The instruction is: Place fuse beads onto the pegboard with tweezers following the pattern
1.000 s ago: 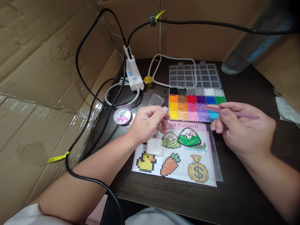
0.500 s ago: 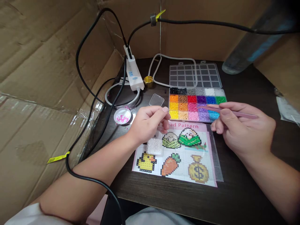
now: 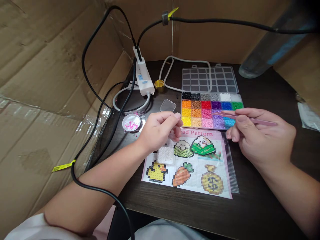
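Pink tweezers (image 3: 252,119) lie in my right hand (image 3: 265,136), which is closed around them, tips pointing left over the purple beads of the bead box (image 3: 211,124). My left hand (image 3: 162,130) is pinched shut above the left part of the bead pattern sheet (image 3: 186,193); whatever its fingertips hold, if anything, I cannot make out. Just below that hand sits a small clear box of white beads (image 3: 165,155) on the sheet. A bead figure in green, white and black (image 3: 203,145) lies on the sheet's upper part, between my hands.
A white dish of pink beads (image 3: 131,122) stands left of my left hand. Behind it are a clear square lid (image 3: 167,105), a gold cup (image 3: 159,86) and a power strip (image 3: 145,78). A black cable (image 3: 100,190) crosses over my left forearm. Cardboard walls (image 3: 200,43) surround the table.
The whole view has shifted slightly. Both hands keep the same pose, and the tweezers stay in my right hand.
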`<action>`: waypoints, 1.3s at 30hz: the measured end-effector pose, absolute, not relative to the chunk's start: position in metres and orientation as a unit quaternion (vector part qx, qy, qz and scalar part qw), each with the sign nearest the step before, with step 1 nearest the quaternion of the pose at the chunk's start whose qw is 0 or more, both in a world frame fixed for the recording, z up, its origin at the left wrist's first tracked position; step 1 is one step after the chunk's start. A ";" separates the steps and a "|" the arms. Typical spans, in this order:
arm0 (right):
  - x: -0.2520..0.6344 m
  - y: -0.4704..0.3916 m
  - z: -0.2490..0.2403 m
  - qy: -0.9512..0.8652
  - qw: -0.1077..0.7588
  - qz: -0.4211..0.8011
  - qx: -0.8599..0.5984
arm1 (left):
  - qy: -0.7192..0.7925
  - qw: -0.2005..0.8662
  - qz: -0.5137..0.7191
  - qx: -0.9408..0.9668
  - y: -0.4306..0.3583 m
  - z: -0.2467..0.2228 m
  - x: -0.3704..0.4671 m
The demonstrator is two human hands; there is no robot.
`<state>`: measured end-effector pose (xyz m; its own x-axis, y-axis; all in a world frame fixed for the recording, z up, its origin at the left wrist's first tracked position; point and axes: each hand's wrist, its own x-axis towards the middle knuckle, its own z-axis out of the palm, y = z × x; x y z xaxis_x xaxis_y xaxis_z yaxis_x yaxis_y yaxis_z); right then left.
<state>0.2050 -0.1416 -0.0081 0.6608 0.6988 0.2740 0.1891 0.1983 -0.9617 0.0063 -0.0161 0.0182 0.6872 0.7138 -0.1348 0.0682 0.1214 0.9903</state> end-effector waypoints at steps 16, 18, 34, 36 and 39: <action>0.203 -0.142 -0.007 -0.364 0.676 0.195 -0.610 | 0.312 0.676 0.242 0.622 -0.016 0.018 0.006; 0.203 -0.142 -0.006 -0.367 0.675 0.192 -0.611 | 0.310 0.676 0.242 0.623 -0.016 0.018 0.006; 0.201 -0.144 -0.005 -0.365 0.675 0.200 -0.610 | 0.307 0.680 0.248 0.618 -0.015 0.017 0.008; 0.201 -0.145 -0.006 -0.369 0.669 0.206 -0.611 | 0.307 0.682 0.249 0.616 -0.015 0.017 0.008; 0.202 -0.146 -0.006 -0.370 0.662 0.215 -0.615 | 0.306 0.683 0.253 0.613 -0.016 0.017 0.008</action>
